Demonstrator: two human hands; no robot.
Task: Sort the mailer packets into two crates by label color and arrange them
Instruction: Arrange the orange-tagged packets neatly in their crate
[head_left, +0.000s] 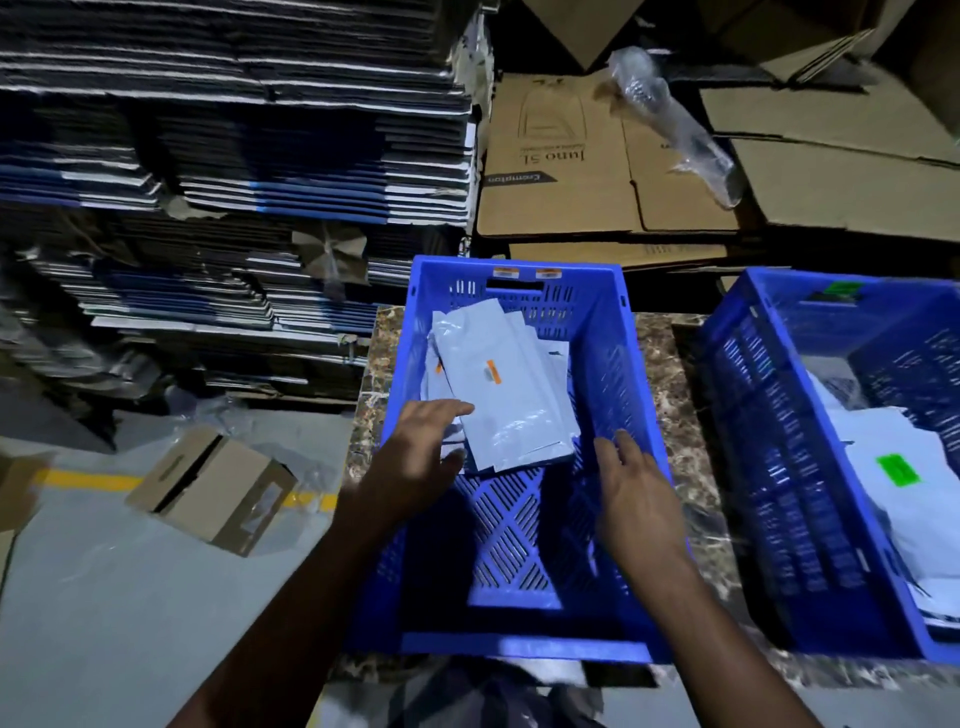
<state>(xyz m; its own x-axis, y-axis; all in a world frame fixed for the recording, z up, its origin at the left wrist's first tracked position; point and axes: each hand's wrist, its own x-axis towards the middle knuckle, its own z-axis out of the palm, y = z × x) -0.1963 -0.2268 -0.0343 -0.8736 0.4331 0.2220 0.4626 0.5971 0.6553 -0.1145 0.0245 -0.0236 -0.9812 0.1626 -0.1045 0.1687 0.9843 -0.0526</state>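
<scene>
A blue crate (514, 273) with orange stickers on its far rim stands in front of me. Inside lie several grey mailer packets with orange labels (506, 395), piled toward the far left. My left hand (421, 452) reaches into the crate with its fingers spread, the fingertips touching the near edge of the pile. My right hand (636, 499) hovers open inside the crate by its right wall, holding nothing. A second blue crate (748, 415) at the right carries a green sticker and holds grey packets with a green label (896, 470).
Both crates sit on a brown marbled table (670, 374). Tall stacks of flattened cartons (234, 156) rise at the left, brown cardboard sheets (582, 171) behind. A small cardboard box (210, 488) lies on the grey floor at the left near a yellow line.
</scene>
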